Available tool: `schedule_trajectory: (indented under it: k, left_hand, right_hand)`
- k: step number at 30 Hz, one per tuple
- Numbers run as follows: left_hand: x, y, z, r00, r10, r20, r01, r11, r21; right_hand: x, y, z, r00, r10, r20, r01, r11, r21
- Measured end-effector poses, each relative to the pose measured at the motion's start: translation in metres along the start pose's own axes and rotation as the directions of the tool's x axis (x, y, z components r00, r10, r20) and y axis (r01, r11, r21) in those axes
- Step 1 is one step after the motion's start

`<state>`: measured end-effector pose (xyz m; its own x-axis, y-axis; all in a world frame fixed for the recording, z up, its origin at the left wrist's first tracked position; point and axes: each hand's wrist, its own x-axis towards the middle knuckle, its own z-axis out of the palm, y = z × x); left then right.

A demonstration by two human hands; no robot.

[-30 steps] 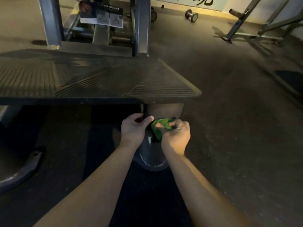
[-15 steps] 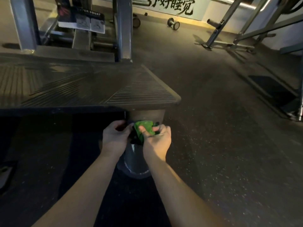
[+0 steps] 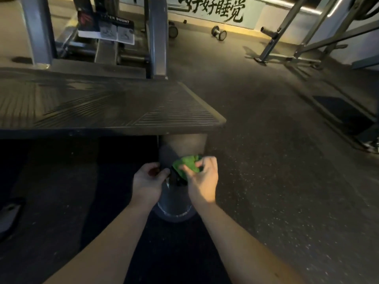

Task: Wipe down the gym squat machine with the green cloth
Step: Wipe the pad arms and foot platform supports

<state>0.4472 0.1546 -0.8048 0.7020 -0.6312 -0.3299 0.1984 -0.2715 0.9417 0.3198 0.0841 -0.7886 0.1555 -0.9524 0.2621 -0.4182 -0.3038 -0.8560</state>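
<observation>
The squat machine's ribbed footplate (image 3: 114,107) fills the upper left, with grey uprights (image 3: 156,37) behind it. Under its front right corner a rounded grey support (image 3: 174,203) stands on the floor. My right hand (image 3: 203,179) grips the bunched green cloth (image 3: 187,163) against the top of that support. My left hand (image 3: 148,181) is just left of it, fingers and thumb curled on a dark part (image 3: 177,179) of the support between both hands. What that dark part is stays in shadow.
A black mat (image 3: 61,201) lies under the footplate and my arms. Speckled gym floor (image 3: 287,181) spreads to the right. A small dumbbell (image 3: 219,33) and another frame's angled legs (image 3: 287,56) stand at the back right. An instruction placard (image 3: 106,29) hangs between the uprights.
The view has shifted, bringing more of the back wall and right floor into sight. My right hand has worked the cloth slightly up over the support; my left hand stays curled beside it.
</observation>
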Motion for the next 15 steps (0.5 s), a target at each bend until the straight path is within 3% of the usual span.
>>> schedule_trajectory:
  k: [2,4,7,10,12,15]
  left_hand:
    - [-0.004,-0.004,0.002,1.0,0.011,-0.001,-0.011,1.0,-0.025]
    - [-0.002,-0.012,0.005,0.999,0.028,-0.016,-0.029,0.998,-0.063]
    - [0.011,-0.017,0.002,0.998,0.059,-0.034,-0.06,0.997,-0.047]
    - [0.009,-0.022,0.003,0.997,0.066,-0.035,-0.067,0.997,-0.033]
    - [0.004,-0.018,0.004,0.997,0.073,-0.028,-0.073,0.997,-0.018]
    - [0.001,-0.014,0.004,0.996,0.084,-0.021,-0.083,0.995,0.045]
  right_hand:
    - [-0.035,0.053,0.003,0.97,0.197,0.142,-0.184,0.977,-0.105]
    - [-0.052,0.088,0.0,0.916,0.357,0.183,-0.325,0.928,-0.184]
    - [-0.009,0.082,-0.003,0.962,0.257,0.093,-0.255,0.966,-0.031]
    - [0.021,0.049,-0.02,0.999,0.027,0.022,-0.027,0.999,0.036]
    - [0.004,0.05,-0.017,0.996,0.072,0.05,-0.075,0.995,0.059]
    - [-0.046,0.087,0.001,0.942,0.303,0.145,-0.275,0.944,-0.185]
